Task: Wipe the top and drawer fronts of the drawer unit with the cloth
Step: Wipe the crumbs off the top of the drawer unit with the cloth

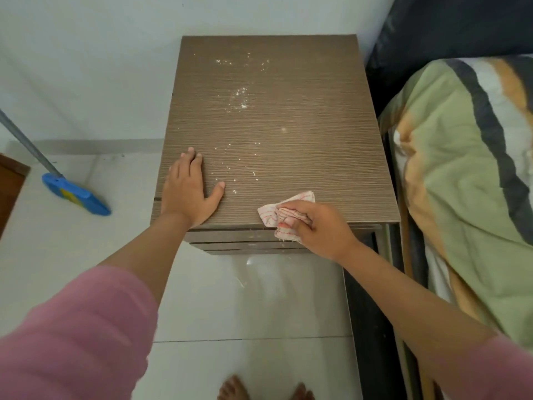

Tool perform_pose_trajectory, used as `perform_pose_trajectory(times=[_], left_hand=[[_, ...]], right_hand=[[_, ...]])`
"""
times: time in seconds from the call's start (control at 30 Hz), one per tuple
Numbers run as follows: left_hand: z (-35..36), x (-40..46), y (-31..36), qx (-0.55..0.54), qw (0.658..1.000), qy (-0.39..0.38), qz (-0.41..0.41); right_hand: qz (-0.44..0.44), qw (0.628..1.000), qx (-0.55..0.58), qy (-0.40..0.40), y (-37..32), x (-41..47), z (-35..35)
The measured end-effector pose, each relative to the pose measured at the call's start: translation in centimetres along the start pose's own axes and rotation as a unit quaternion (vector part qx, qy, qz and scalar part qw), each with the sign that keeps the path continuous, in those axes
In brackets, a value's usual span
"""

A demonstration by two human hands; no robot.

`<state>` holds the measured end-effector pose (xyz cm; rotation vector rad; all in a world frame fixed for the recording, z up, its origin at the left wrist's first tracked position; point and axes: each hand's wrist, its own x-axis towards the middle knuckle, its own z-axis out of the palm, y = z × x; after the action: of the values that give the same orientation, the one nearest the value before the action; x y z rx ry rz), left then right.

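Observation:
A brown wood-grain drawer unit (302, 116) stands against the white wall, its top speckled with white powder or crumbs (238, 96) down the middle. My left hand (189, 189) rests flat on the near left part of the top, fingers straight. My right hand (314, 226) grips a crumpled white cloth with red stripes (269, 213) at the near front edge of the top. Part of the cloth hangs over the edge. Below that edge only thin strips of the drawer fronts (230, 236) show.
A bed with a green, orange and dark striped pillow (461, 168) sits tight against the unit's right side. A blue mop head (75, 194) on a grey pole lies on the white tiled floor at left. My bare feet (233, 388) stand in front of the unit.

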<state>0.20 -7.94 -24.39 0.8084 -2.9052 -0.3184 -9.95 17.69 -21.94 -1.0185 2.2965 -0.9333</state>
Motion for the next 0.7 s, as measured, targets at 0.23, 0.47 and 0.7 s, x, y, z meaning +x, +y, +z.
perform_pose_trajectory(times=[0.23, 0.47, 0.7], left_hand=[[-0.2, -0.2, -0.2, 0.019, 0.999, -0.051, 0.002], [-2.1, 0.7, 0.3, -0.069, 0.994, -0.079, -0.012], [-2.5, 5.8, 0.9, -0.073, 0.994, -0.064, 0.05]], right_hand=[[0.066, 0.988, 0.13, -0.058, -3.1, -3.2, -3.5], [0.11, 0.987, 0.109, 0.042, -4.0, -3.4, -6.7], [0.118, 0.96, 0.122, 0.222, -3.4, 4.3, -8.7]])
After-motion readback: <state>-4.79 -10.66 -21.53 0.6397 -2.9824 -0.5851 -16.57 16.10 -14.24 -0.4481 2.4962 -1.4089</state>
